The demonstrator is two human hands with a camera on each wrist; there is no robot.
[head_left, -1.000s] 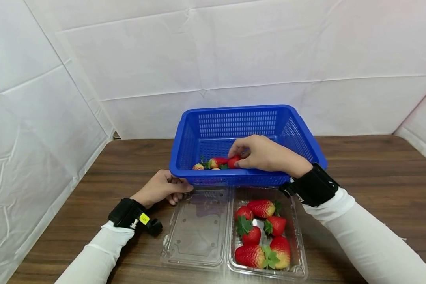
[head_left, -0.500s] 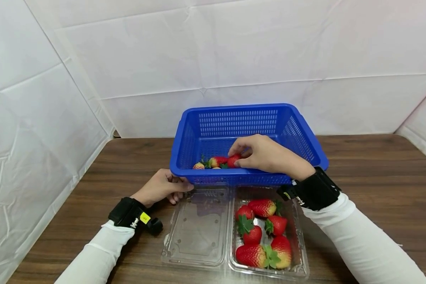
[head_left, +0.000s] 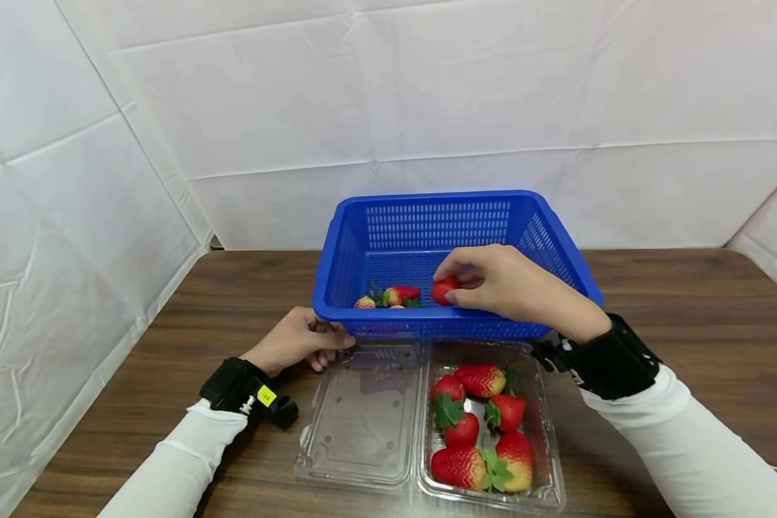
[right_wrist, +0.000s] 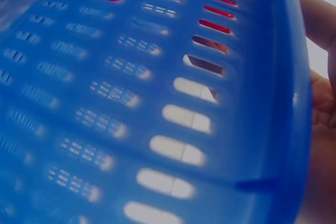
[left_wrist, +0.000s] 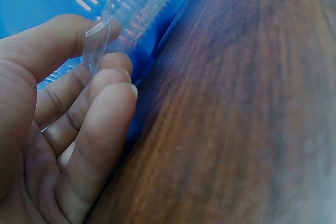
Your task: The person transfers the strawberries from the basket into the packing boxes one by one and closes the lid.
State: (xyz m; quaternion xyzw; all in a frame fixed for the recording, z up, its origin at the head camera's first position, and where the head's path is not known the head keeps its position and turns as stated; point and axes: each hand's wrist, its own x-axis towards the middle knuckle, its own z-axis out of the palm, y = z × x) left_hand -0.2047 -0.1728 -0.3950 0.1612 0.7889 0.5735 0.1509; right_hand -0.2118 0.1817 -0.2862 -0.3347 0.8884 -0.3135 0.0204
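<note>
In the head view, my right hand (head_left: 498, 283) pinches a red strawberry (head_left: 444, 289) inside the blue basket (head_left: 456, 314), near its front rim. Several other strawberries (head_left: 402, 294) lie to its left in the basket. My left hand (head_left: 301, 339) pinches the far left corner of the clear lid (head_left: 365, 424), as the left wrist view also shows with thumb and fingers on the plastic edge (left_wrist: 97, 43). The lid lies folded open beside the clear tray (head_left: 547, 460), which holds several strawberries (head_left: 460, 467). In the right wrist view the basket wall (right_wrist: 173, 103) hides most of the right hand.
A brown wooden table (head_left: 673, 302) carries the basket and the open clamshell. White cloth (head_left: 466, 93) hangs behind and to the sides. The basket stands right behind the clamshell, its front wall at the plastic's far edge.
My right hand has moved slightly right with the strawberry, away from the other strawberries in the basket. The left hand keeps its hold on the lid corner.
</note>
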